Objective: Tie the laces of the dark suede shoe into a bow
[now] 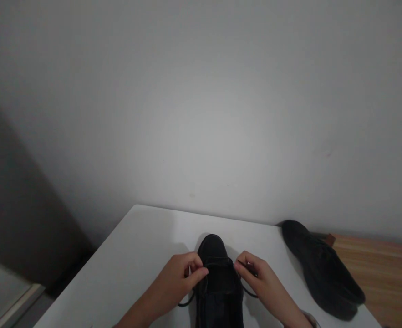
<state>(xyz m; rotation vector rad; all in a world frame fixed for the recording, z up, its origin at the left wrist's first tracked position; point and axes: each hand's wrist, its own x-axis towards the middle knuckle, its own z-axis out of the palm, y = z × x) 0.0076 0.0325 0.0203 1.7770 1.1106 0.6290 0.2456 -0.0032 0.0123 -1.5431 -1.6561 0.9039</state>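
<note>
Head view: a black, matte lace-up shoe (217, 273) stands on the white table (135, 255), close to the near edge and about midway across, with its rounded toe pointing away towards the plain grey wall (201, 114). The left hand (178, 280) is at the shoe's left side. Its fingers (201, 272) are pinched together on the thin black lace (186, 303), which trails in a loop onto the table below the wrist. The right hand (262, 280) mirrors it at the shoe's right side, thumb and forefinger closed on the lace just beside the lacing. A second black shoe (320, 269) lies well apart to the right, at the table's right edge, tilted on its side. Beyond it is a light wooden surface (385, 269).
</note>
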